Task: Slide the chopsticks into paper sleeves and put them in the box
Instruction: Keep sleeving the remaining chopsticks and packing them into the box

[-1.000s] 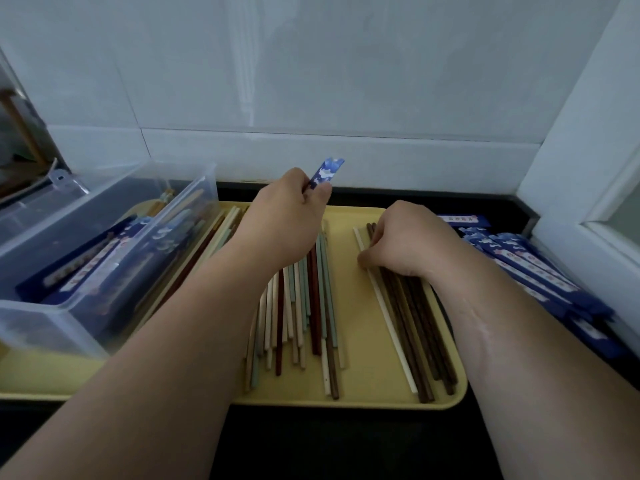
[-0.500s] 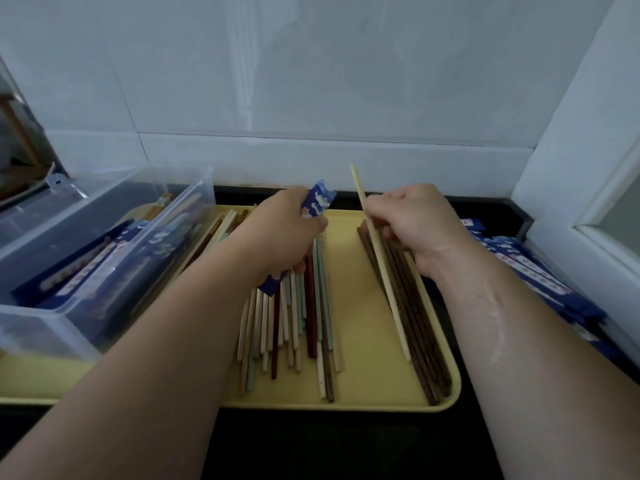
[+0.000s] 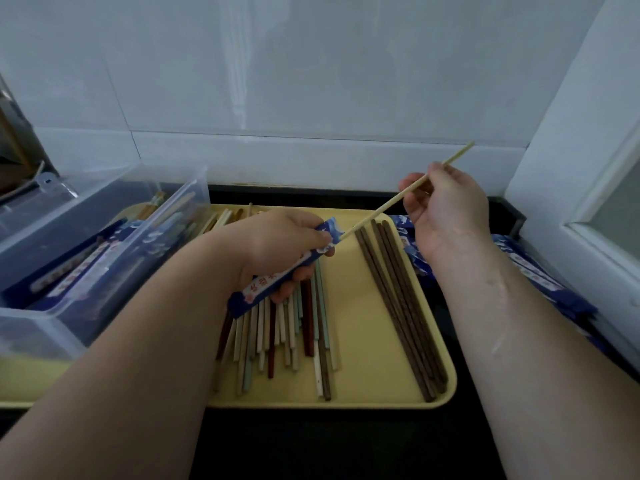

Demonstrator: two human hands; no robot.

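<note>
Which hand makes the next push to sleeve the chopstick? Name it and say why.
Right. The right hand pinches the pale chopstick, whose lower tip sits at the mouth of the blue paper sleeve. The left hand grips that sleeve and probably just steadies it.

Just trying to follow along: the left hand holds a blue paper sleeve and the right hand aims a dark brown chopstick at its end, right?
Only the colour is wrong. In the head view the left hand holds the blue paper sleeve and the right hand aims a thin pale cream chopstick at its end; the dark brown chopsticks lie on the yellow tray.
</note>
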